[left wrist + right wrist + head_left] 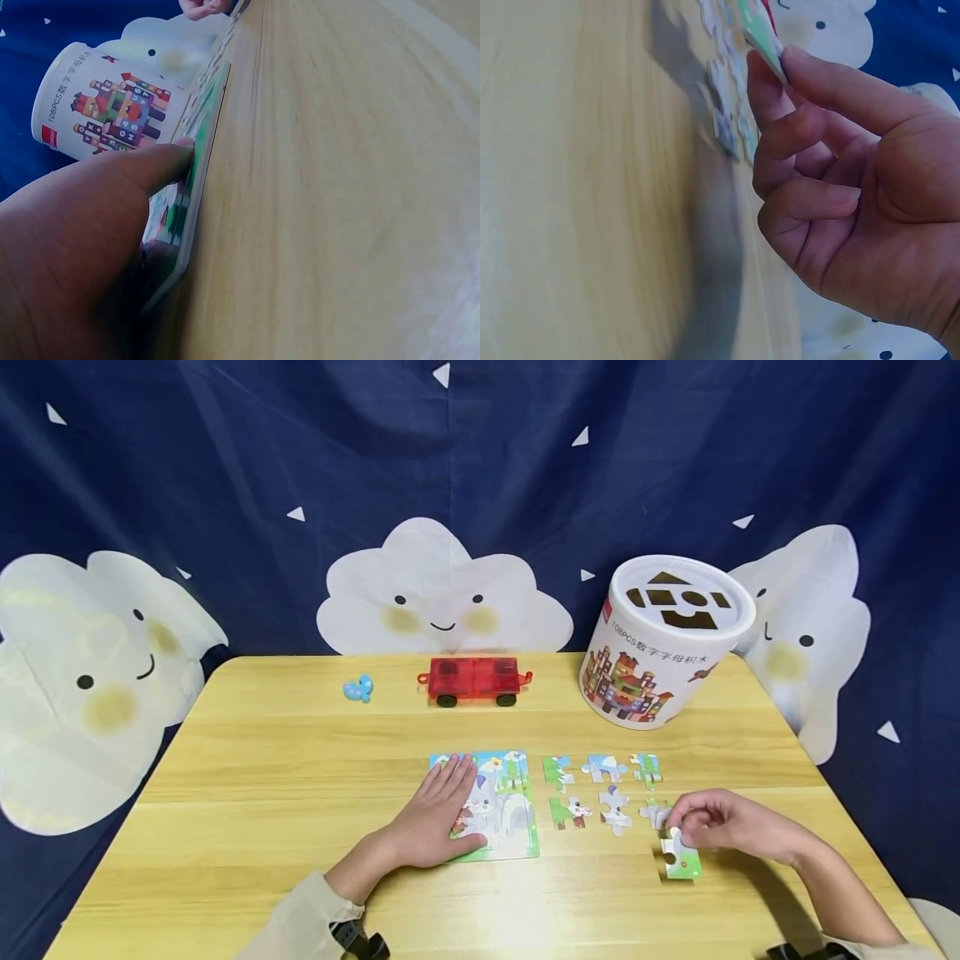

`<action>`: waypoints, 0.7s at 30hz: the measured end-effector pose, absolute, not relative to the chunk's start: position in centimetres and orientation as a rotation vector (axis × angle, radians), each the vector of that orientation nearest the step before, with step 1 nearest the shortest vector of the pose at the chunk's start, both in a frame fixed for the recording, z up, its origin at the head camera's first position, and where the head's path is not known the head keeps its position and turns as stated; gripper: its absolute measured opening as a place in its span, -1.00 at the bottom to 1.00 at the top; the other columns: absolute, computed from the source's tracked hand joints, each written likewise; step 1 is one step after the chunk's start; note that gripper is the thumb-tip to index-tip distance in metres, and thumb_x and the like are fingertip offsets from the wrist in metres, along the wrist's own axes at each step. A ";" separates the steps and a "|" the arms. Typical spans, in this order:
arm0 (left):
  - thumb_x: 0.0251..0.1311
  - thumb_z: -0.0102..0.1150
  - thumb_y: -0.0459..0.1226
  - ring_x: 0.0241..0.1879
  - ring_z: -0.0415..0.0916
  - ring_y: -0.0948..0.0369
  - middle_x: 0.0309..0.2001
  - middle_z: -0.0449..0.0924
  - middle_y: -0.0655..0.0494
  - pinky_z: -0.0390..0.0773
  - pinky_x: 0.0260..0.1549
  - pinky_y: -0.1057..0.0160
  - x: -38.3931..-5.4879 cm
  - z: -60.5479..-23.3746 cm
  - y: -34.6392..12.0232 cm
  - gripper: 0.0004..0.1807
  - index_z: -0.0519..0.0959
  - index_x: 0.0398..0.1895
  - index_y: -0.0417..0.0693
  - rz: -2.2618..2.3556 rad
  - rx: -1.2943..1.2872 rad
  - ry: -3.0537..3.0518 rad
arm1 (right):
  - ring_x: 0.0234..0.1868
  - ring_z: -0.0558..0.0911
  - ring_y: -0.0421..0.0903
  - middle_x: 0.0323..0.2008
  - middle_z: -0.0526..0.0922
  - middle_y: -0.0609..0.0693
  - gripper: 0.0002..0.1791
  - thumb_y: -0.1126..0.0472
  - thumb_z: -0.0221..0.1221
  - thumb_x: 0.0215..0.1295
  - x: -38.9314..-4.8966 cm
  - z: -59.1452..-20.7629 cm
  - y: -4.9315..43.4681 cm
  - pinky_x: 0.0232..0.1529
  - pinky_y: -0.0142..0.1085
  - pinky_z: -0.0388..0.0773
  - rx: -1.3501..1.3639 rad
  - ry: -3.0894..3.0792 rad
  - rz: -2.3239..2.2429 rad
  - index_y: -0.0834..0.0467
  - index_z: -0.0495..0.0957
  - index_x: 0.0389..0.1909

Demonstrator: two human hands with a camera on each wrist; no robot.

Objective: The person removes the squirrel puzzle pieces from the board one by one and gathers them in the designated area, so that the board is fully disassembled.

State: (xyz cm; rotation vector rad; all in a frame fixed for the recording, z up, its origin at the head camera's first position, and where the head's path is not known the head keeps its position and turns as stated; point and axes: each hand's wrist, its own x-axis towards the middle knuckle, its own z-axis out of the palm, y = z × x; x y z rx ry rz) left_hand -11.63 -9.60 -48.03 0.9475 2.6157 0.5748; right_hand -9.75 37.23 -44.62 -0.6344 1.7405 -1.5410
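My left hand [432,821] lies with straight fingers across the left side of a puzzle board [510,827] printed with a grey squirrel-like animal. In the left wrist view its thumb [166,161] rests along the board's green edge. My right hand [731,822] pinches a jigsaw piece [684,860] with green and white print between thumb and forefinger. The right wrist view shows that piece [761,31] tilted above the table, the other fingers curled below. Several loose jigsaw pieces [615,811] lie in two rows between the board and my right hand.
A white bucket [660,652] with shape holes in its lid stands at the back right. At the back edge sit a red toy wagon [474,678] and a small blue animal figure [358,688]. A dark blue cloud-print cloth [450,460] hangs behind the wooden table [247,810].
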 end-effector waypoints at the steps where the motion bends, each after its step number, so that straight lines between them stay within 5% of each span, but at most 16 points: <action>1: 0.41 0.05 0.21 0.62 -0.46 -0.03 0.65 -0.34 -0.11 -0.33 0.53 -0.10 -11.6 -48.1 -9.6 0.07 -0.18 0.63 -0.26 0.572 0.948 2.617 | -0.56 0.21 0.00 -0.52 0.31 0.18 -0.79 0.55 0.01 0.44 -9.7 -44.8 37.3 -0.55 -0.07 0.13 -0.645 1.715 -1.547 0.57 0.45 0.02; 8: 0.41 0.04 0.22 0.62 -0.46 -0.03 0.65 -0.35 -0.10 -0.34 0.53 -0.10 -11.6 -48.0 -9.6 0.06 -0.17 0.64 -0.25 0.573 0.953 2.617 | -0.54 0.15 0.16 -0.50 0.23 0.35 -0.80 0.57 0.01 0.44 -9.4 -45.4 37.5 -0.55 -0.07 0.13 -0.673 1.680 -1.551 0.57 0.44 0.00; 12: 0.41 0.05 0.21 0.62 -0.47 -0.03 0.65 -0.35 -0.10 -0.35 0.53 -0.09 -11.6 -48.0 -9.6 0.06 -0.18 0.64 -0.24 0.587 0.948 2.611 | -0.54 0.33 -0.08 -0.49 0.41 0.26 -0.82 0.56 0.04 0.42 -9.4 -45.4 37.6 -0.55 -0.16 0.28 -0.679 1.720 -1.532 0.56 0.47 -0.02; 15: 0.41 0.07 0.20 0.62 -0.46 -0.03 0.65 -0.34 -0.11 -0.34 0.53 -0.10 -11.6 -48.0 -9.6 0.06 -0.17 0.64 -0.25 0.592 0.949 2.615 | -0.35 0.54 -0.29 -0.34 0.64 0.11 -0.83 0.50 0.09 0.43 -9.3 -45.3 37.7 -0.40 -0.32 0.50 -0.661 1.832 -1.482 0.50 0.54 -0.05; 21: 0.41 0.06 0.20 0.62 -0.42 -0.05 0.65 -0.31 -0.12 -0.30 0.53 -0.12 -11.6 -48.0 -9.6 0.06 -0.15 0.63 -0.27 0.587 0.960 2.622 | -0.19 0.64 -0.27 -0.15 0.73 0.12 -0.83 0.46 0.10 0.46 -9.2 -44.7 38.0 -0.20 -0.37 0.60 -0.627 2.034 -1.391 0.43 0.62 -0.06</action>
